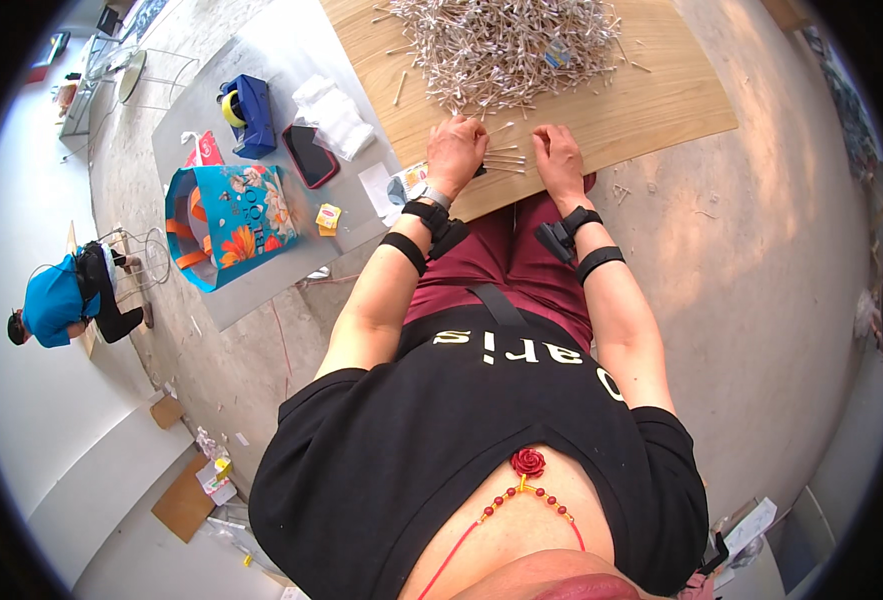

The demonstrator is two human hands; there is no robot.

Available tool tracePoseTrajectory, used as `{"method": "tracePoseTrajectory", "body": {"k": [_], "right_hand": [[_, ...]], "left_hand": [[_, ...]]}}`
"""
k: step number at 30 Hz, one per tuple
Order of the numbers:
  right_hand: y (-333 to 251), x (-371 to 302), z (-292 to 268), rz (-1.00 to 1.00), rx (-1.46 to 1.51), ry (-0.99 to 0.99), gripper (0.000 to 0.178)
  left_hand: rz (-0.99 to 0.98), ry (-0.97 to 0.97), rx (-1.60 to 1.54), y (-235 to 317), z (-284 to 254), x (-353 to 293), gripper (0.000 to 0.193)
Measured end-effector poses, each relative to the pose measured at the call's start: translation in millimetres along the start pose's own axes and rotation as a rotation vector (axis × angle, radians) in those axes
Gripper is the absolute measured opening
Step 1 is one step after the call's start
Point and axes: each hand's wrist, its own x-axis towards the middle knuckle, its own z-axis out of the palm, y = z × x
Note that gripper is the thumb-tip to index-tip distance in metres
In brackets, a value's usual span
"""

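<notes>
A big heap of white cotton swabs (506, 50) covers the far part of the wooden tabletop (651, 95). My left hand (456, 155) rests at the near edge of the heap with its fingers curled in; what they hold, if anything, is hidden. Several loose cotton swabs (504, 158) lie side by side between my hands, their left ends close to my left fingers. To their right is my right hand (558, 165), fingers bent and drawn together, its fingertips hidden. A small dark object (480, 170) shows beside my left hand.
Left of the wood, a grey surface holds a blue tape dispenser (251, 115), a phone (310, 156), white plastic bags (333, 118), a small yellow packet (328, 218) and a blue floral bag (231, 225). A person in blue (53, 300) sits farther left.
</notes>
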Motion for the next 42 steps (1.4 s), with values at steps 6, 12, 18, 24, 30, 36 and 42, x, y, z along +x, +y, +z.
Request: {"method": "tracePoseTrajectory", "body": {"k": [6,12,18,24,30,36,42], "right_hand": [[-3,0,0,0.003,-0.003,0.001,0.011],[4,-2,3,-0.059,-0.033,0.041,0.012],[1,1,4,-0.075,-0.072,-0.001,0.015],[-23,23,25,-0.048,-0.108,-0.116,0.02],[-42,42,41,-0.078,-0.236,-0.157,0.02],[-39,46,49,-0.063,-0.242,-0.167,0.012],[-29,39,38,-0.172,-0.273,-0.169,0.009]], "left_hand": [[0.004,0.034,0.016,-2,9,-2,0.012],[0.029,-0.042,-0.024,2,8,-7,0.01],[-0.03,0.133,0.06,-5,4,10,0.02],[-0.034,0.1,0.108,-2,2,20,0.027],[-0.034,0.119,0.106,-9,11,26,0.018],[-0.086,0.125,0.02,-8,8,27,0.013],[-0.084,0.075,0.069,-17,9,31,0.013]]}}
